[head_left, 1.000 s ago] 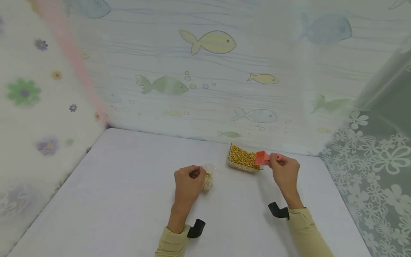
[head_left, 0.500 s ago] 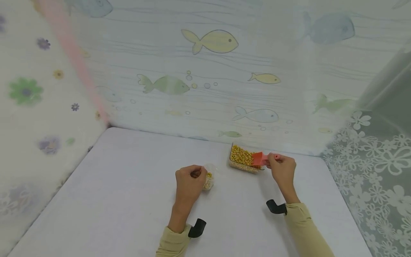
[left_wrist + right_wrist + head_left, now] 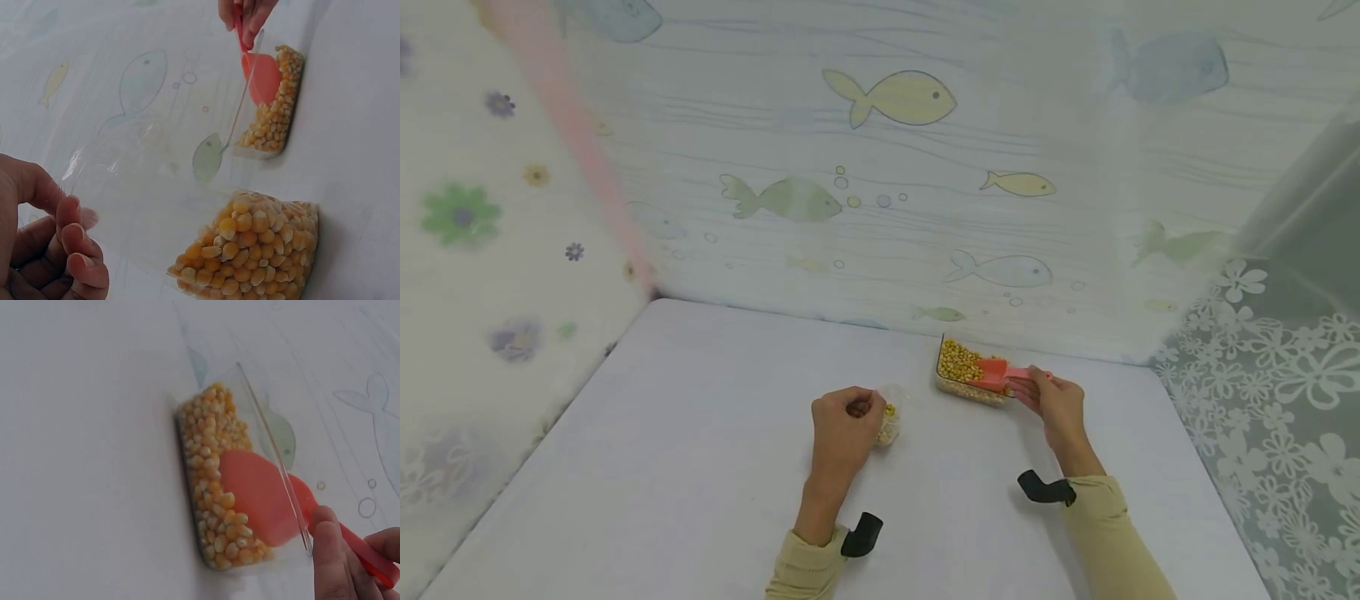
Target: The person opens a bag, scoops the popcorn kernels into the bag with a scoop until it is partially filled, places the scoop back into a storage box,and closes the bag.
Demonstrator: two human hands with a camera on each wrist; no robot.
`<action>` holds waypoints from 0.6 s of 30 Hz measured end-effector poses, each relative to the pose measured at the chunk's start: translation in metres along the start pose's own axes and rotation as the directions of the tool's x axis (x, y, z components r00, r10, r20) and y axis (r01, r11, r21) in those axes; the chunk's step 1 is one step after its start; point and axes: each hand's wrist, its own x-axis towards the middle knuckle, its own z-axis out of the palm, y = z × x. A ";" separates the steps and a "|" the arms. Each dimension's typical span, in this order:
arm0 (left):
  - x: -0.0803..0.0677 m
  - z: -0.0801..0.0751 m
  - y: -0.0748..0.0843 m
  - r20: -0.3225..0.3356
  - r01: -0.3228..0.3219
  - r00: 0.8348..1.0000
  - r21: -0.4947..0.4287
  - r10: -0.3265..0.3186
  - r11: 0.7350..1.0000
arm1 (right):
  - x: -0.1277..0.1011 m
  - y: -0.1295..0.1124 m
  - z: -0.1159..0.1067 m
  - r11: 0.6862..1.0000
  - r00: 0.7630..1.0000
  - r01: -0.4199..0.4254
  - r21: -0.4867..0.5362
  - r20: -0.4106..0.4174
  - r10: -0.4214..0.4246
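My left hand pinches the upper edge of a clear plastic bag, which stands on the table with corn kernels in its lower part. To the right, my right hand grips the handle of a red scoop. The scoop's blade sits inside a clear rectangular container, pushed in among the corn kernels. Through the container's wall in the right wrist view, kernels lie on both sides of the blade.
A white table spreads under both hands. Behind it hangs a pale curtain with printed fish, close to the container. A lace-patterned sheer cloth borders the right side.
My right hand has lowered the scoop and moved it left, from the container's right end down into the kernels. The left hand and the bag have stayed nearly still.
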 end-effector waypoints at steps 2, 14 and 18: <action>0.000 0.000 0.001 -0.006 -0.004 1.000 0.005 0.004 1.000 | -0.001 -0.001 0.000 0.999 0.999 -0.034 0.032 0.002 0.034; 0.000 -0.001 0.001 -0.012 -0.014 1.000 0.008 0.014 1.000 | -0.008 0.001 -0.006 0.951 0.983 -0.173 0.255 0.110 0.149; 0.000 -0.001 0.001 -0.010 -0.014 1.000 0.009 0.014 1.000 | -0.010 0.001 -0.008 0.917 0.974 -0.215 0.336 0.139 0.177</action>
